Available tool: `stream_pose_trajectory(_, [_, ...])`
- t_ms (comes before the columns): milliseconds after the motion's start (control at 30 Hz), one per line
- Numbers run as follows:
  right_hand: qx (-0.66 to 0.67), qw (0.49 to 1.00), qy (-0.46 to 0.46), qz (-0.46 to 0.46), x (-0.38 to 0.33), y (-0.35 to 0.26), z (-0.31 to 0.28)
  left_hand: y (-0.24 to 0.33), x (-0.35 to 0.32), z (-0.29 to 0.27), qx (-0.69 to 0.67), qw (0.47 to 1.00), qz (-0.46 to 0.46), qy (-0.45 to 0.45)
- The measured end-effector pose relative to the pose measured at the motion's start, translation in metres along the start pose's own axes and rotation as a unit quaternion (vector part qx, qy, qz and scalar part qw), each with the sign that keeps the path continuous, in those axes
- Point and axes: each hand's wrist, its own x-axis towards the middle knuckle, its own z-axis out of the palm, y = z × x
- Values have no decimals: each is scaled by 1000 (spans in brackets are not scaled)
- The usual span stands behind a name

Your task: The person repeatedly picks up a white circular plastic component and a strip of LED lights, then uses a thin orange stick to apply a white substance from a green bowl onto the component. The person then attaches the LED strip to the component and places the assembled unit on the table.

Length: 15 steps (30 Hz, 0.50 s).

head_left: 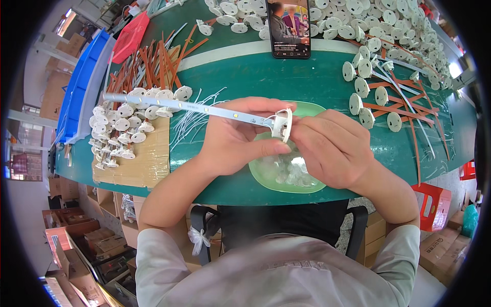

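Observation:
My left hand [227,140] is closed around a narrow LED light strip [197,107], which points away to the left. At the strip's right end sits a white round cap [283,125] on edge, joined by thin white wires. Against the cap's right face, my right hand [335,148] has its fingers pinched together; what lies between the fingertips is hidden. Below both hands, partly covered by them, stands a light green bowl [262,179] with small clear pieces [296,173] in it.
White round caps on strips [123,124] lie on cardboard [148,171] at left, near loose white wires [197,117]. Brown strips [163,61], a red basket [130,38] and a blue tray [84,84] stand behind. A phone [289,28] and many caps [378,30] are at the back.

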Motion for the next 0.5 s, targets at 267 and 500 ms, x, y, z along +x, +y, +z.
stream_pose_trajectory(267, [123, 992, -25, 20, 4, 3, -1, 5, 0, -7, -51, 998, -32, 11])
stream_pose_trajectory(500, [160, 987, -23, 13, 8, 4, -8, 4, -2, -6, -81, 996, 2, -25])
